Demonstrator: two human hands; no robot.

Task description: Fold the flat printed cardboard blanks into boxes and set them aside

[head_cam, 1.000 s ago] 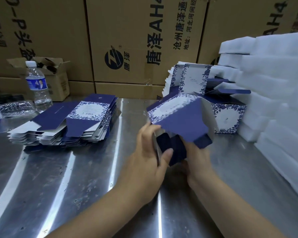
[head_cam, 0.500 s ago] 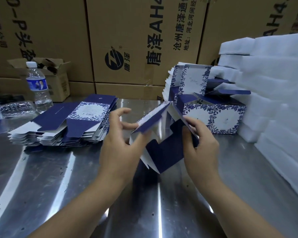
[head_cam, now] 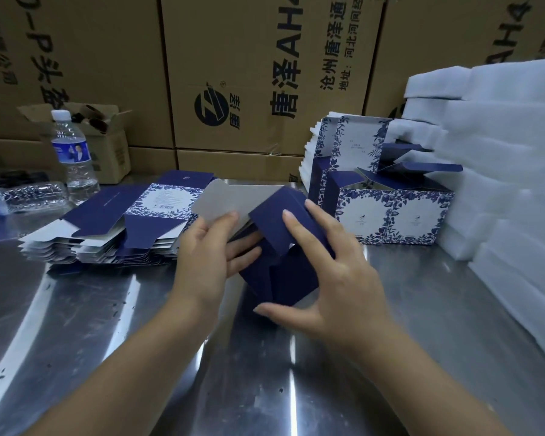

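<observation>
The left hand (head_cam: 208,256) is pinching the grey inner flap (head_cam: 221,199) of a half-folded navy box (head_cam: 283,278), held just above the steel worktop (head_cam: 107,325). The right hand (head_cam: 337,278) is lying spread over its navy panel, thumb at the lower edge. Flat blanks (head_cam: 132,225) are lying stacked to the left, finished boxes (head_cam: 394,215) standing to the right.

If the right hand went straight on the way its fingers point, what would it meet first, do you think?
Probably the grey flap that the left hand pinches; the right hand rests on the half-folded box.
</observation>
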